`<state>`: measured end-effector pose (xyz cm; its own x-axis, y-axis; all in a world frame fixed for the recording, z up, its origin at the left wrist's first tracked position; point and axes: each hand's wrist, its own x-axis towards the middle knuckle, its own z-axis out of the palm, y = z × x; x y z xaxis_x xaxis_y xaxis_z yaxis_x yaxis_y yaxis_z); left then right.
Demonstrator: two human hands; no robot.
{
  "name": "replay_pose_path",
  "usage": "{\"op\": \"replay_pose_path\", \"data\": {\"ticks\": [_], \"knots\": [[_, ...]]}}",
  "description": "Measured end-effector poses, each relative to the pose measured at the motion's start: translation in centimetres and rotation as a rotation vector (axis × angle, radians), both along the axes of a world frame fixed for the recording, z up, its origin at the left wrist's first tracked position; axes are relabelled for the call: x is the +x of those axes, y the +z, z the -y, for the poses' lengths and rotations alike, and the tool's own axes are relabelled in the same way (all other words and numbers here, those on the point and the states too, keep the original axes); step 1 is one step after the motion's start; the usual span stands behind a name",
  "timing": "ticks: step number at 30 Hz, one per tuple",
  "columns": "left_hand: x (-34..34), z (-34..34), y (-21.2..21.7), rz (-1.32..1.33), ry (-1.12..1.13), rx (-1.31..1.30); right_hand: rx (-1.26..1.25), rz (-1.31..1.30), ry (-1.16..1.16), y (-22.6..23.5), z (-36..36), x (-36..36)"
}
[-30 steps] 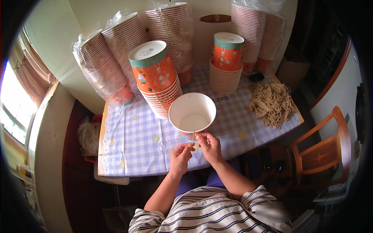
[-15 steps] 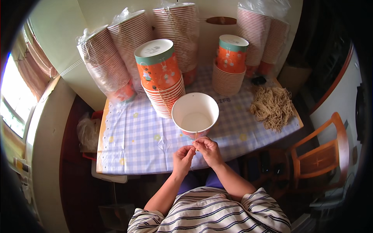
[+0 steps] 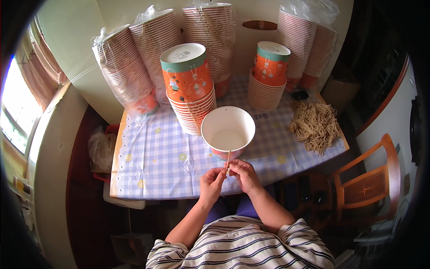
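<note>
An open paper bucket (image 3: pixel 227 127), white inside, stands upright near the front of the table. A tan string (image 3: pixel 229 158) runs from its near rim down to my hands, which meet just in front of it. My left hand (image 3: pixel 212 181) is closed, thumb and fingertips pinching the string. Beside it, my right hand (image 3: pixel 244 175) pinches the same string. The fingertips of both hands almost touch. How the string is joined to the bucket cannot be made out.
Behind stands a tall stack of orange paper buckets (image 3: pixel 188 85), upside down; a smaller stack (image 3: pixel 271 71) is to its right. Plastic-wrapped stacks (image 3: pixel 123 67) line the wall. A heap of tan strings (image 3: pixel 316 127) lies on the checked tablecloth (image 3: pixel 156 168). A wooden chair (image 3: pixel 365 181) stands at the right.
My hands stay at the string, the right fingers shifting slightly. More of the string shows between the rim and my fingertips. The whole view has moved a little.
</note>
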<state>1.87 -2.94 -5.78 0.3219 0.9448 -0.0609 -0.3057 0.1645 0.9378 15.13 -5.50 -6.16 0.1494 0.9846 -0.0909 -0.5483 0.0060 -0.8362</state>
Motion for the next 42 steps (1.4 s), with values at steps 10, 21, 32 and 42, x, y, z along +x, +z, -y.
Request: {"op": "replay_pose_path", "data": {"ticks": [10, 21, 32, 42], "knots": [[-0.1, 0.4, 0.4, -0.047, -0.007, 0.072, 0.01, 0.013, -0.093, 0.4, -0.4, -1.1], [-0.5, 1.8, 0.0, -0.32, -0.017, 0.242, 0.059, -0.038, -0.231, 1.7, -1.7, -0.9], [-1.0, 0.2, 1.2, -0.799, 0.104, 0.988, 0.001, 0.015, -0.224, 2.0, -1.6, -1.2], [0.7, -5.8, 9.3, -0.885, 0.032, 1.425, -0.078, 0.056, -0.213, 0.5, -1.9, -0.1]]}}
